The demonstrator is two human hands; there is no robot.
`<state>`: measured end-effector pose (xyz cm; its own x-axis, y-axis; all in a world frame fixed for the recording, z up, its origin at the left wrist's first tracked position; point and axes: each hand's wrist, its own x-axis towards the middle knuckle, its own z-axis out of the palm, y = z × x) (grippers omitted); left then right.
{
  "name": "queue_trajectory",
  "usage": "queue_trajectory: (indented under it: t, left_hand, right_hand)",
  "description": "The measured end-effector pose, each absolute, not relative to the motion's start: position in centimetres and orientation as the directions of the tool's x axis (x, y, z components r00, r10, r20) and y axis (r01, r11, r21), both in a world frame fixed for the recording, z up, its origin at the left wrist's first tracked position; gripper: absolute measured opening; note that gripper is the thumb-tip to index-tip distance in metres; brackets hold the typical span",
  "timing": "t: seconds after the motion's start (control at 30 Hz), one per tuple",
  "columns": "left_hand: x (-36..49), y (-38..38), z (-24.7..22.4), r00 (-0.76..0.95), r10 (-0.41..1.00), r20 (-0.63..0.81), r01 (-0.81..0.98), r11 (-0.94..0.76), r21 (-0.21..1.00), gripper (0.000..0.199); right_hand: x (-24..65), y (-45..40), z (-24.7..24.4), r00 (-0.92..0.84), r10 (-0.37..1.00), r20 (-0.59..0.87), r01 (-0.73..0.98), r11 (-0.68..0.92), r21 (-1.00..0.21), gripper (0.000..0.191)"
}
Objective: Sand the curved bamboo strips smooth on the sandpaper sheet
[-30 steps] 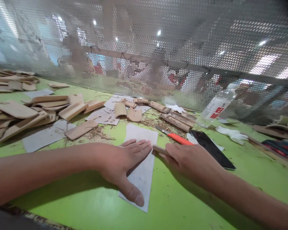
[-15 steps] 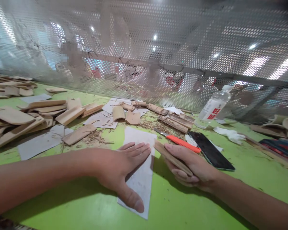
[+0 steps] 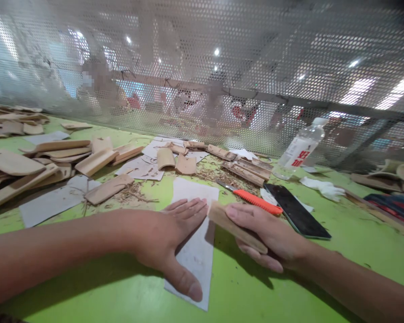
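Observation:
My left hand (image 3: 175,237) lies flat, fingers and thumb spread, on a pale paper sheet (image 3: 197,264) on the green table (image 3: 121,287). Just right of the sheet, my right hand (image 3: 265,231) holds a flat wooden piece (image 3: 237,229) between thumb and fingers. The piece is tilted, its far end close to my left fingertips over the sheet's right edge. Beyond my right hand lies an orange-handled knife (image 3: 256,201), its blade pointing up-left. A dark phone (image 3: 294,211) rests right of the knife.
Curved wooden pieces (image 3: 16,162) are heaped at the left, with papers (image 3: 50,202) among them. More pieces (image 3: 166,159) and shavings lie at the back. A clear bottle (image 3: 299,150) stands at the back right near white crumpled tissue (image 3: 323,188). A perforated metal screen (image 3: 188,103) rises behind.
My right hand has turned the wooden piece so its broad face shows more, and the piece's far end has moved left toward my left fingertips. My left hand stays almost still.

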<state>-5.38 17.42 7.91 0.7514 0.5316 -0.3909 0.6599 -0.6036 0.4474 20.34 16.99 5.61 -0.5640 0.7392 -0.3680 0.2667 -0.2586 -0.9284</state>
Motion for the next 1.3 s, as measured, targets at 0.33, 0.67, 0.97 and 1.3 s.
queue_trajectory:
  t: [0.33, 0.67, 0.97, 1.3]
  left_hand:
    - [-5.4, 17.5, 7.3, 0.781, 0.521, -0.345, 0.624, -0.662, 0.415, 0.130]
    - [-5.3, 17.6, 7.9, 0.774, 0.512, -0.372, 0.632, -0.653, 0.416, 0.135]
    - [-5.5, 17.6, 8.1, 0.760, 0.519, -0.392, 0.650, -0.628, 0.429, 0.139]
    - [-5.7, 17.4, 8.5, 0.757, 0.505, -0.415, 0.651, -0.631, 0.422, 0.139]
  right_hand:
    - [19.2, 14.2, 7.8, -0.700, 0.713, -0.036, 0.678, 0.648, -0.348, 0.035]
    - [20.0, 15.5, 6.9, -0.738, 0.673, 0.041, 0.644, 0.722, -0.254, 0.039]
    - [20.9, 15.6, 6.7, -0.747, 0.663, 0.047, 0.636, 0.734, -0.238, 0.038]
    - [20.8, 14.9, 7.0, -0.763, 0.645, -0.036, 0.622, 0.719, -0.309, 0.037]
